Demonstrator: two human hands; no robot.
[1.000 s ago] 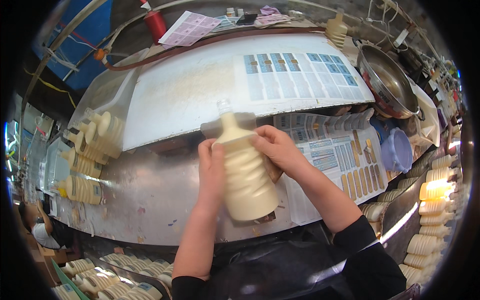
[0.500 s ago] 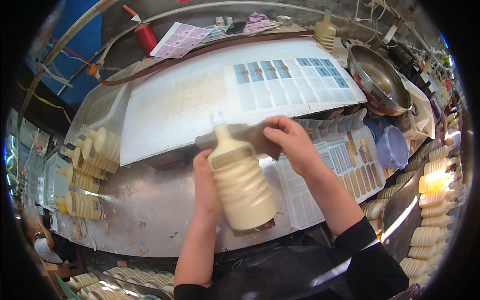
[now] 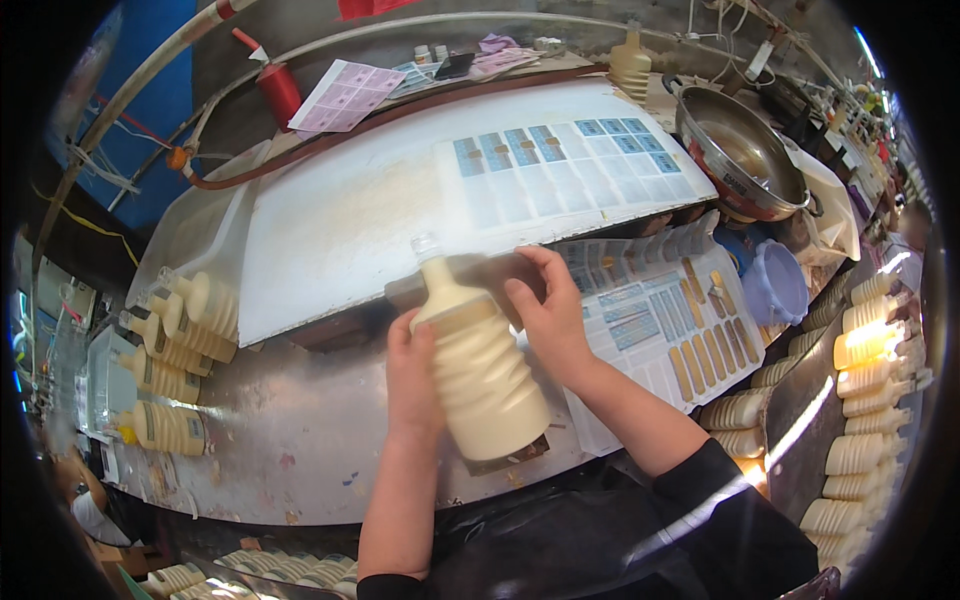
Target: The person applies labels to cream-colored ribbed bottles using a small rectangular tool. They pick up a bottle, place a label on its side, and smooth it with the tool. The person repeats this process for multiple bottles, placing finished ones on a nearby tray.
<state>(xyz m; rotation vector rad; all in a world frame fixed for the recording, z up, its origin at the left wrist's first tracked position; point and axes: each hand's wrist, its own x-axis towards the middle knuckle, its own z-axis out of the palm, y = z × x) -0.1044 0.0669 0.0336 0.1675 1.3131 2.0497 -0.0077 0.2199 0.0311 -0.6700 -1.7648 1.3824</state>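
Note:
A cream ribbed bottle (image 3: 488, 380) with a clear threaded neck leans to the left on a dark support at the bench's near edge. A grey-brown strip crosses its upper body. My left hand (image 3: 412, 375) is closed around the bottle's left side, its fingers partly hidden. By the right shoulder is my right hand (image 3: 552, 318), thumb and fingers spread apart. Its thumb reaches the edge of a brownish flat piece (image 3: 490, 272) behind the bottle; what this piece is, I cannot make out.
A white board (image 3: 350, 210) with label sheets lies ahead. More label sheets (image 3: 655, 345) rest at right, near a purple bucket (image 3: 778, 285) and a metal pan (image 3: 740, 150). Filled bottles (image 3: 170, 425) lie at left, others in the right-hand bin (image 3: 862, 440). A red bottle (image 3: 280, 92) stands behind.
The dark brown piece that was pinched in my right hand no longer shows there. Those fingers have spread and moved slightly left toward the bottle. My left hand stays on the bottle.

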